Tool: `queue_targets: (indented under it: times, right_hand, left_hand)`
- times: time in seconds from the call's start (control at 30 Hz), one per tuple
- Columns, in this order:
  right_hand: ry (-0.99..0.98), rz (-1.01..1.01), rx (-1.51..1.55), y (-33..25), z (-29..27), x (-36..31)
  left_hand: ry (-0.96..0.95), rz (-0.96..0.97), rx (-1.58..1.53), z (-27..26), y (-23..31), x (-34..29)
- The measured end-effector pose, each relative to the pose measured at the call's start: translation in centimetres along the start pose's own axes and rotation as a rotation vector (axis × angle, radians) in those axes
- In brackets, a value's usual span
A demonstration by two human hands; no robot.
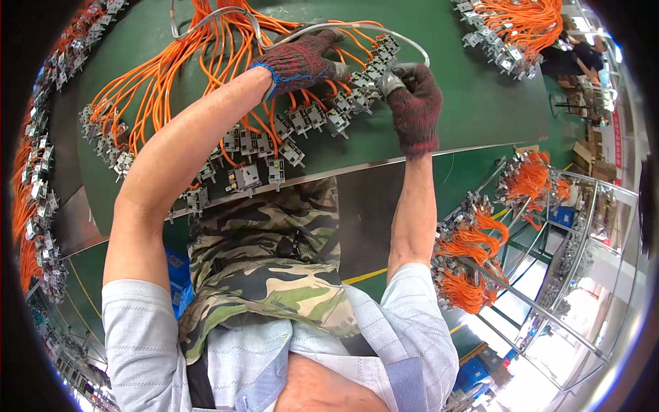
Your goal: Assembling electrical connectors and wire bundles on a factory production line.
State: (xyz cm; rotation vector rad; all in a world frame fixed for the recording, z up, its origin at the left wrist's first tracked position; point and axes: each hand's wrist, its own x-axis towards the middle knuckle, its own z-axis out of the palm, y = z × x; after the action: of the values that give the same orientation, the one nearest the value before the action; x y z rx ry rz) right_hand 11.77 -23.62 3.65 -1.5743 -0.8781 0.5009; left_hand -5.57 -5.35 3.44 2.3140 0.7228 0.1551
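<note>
A row of small grey metal connectors (343, 103), each on the end of an orange wire (171, 75), lies on the green tabletop (467, 103) between my two hands. The row is long and runs slanting, from low near my left arm up toward my right hand. The wires fan away from it toward the far left of the tabletop. My left hand (302, 62), in a dark knit glove, lies on top of the wires just past the row, fingers curled down and pressing on them; I cannot tell if it really grips any. My right hand (412, 103), in the same kind of glove, is at the upper end of the row, closed in a pinch on the last connectors there. A thin grey cable (371, 29) bends in a loop over both hands. More connectors (247, 175) on orange wires sit nearer to me by the tabletop's edge. Another bunch (511, 31) lies at the far right corner. To my right, more orange bundles hang on a metal rack (549, 275).
</note>
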Motion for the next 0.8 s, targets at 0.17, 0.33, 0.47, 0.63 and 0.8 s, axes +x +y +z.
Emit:
queue_targets:
  times: [0.17, 0.33, 0.47, 0.63, 0.8]
  right_hand:
    - [0.083, 0.036, 0.208, -0.2, 1.1, -2.4]
    - [0.011, -0.018, 0.123, 0.7, 2.0, -2.5]
    - [0.022, 0.027, 0.14, 1.0, 2.1, -2.3]
    - [-0.024, 0.01, 0.061, 0.3, 2.1, -1.9]
    - [0.086, -0.036, 0.012, -0.4, 2.5, -3.3]
  left_hand:
    - [-0.072, -0.034, -0.124, 0.2, -0.9, 0.1]
    - [-0.081, -0.028, -0.173, 0.3, -1.0, 0.3]
    - [-0.037, -0.017, -0.07, 0.3, -0.8, 0.0]
    - [-0.02, 0.007, -0.027, 0.5, -0.7, -0.2]
    - [-0.001, 0.038, -0.064, 0.5, -1.0, 0.0]
